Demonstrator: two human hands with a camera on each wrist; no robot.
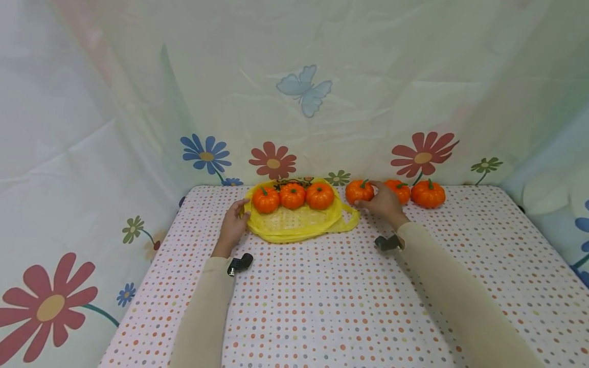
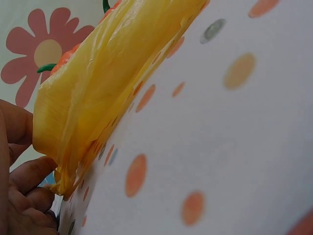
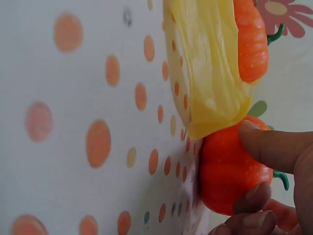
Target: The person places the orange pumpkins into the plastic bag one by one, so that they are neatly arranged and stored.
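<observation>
A yellow plastic bag (image 1: 294, 236) lies spread with its mouth wide, and three small orange pumpkins (image 1: 292, 197) sit in a row along its far side. My left hand (image 1: 233, 226) pinches the bag's left edge; in the left wrist view, the thumb and fingers meet the gathered yellow film (image 2: 73, 132). To the right of the bag, my right hand (image 1: 385, 205) grips another orange pumpkin (image 1: 358, 192) between thumb and fingers. The right wrist view shows that pumpkin (image 3: 230, 169) low at the tabletop, close beside the bag's wall (image 3: 215, 73), its green stem pointing away.
Two more orange pumpkins stand right of my right hand, one partly hidden behind it (image 1: 400, 190) and one in full sight (image 1: 428, 195). A yellow bag handle (image 1: 352, 221) trails toward the right. Behind the dotted tabletop (image 1: 294, 306) hangs a flowered curtain (image 1: 359, 102).
</observation>
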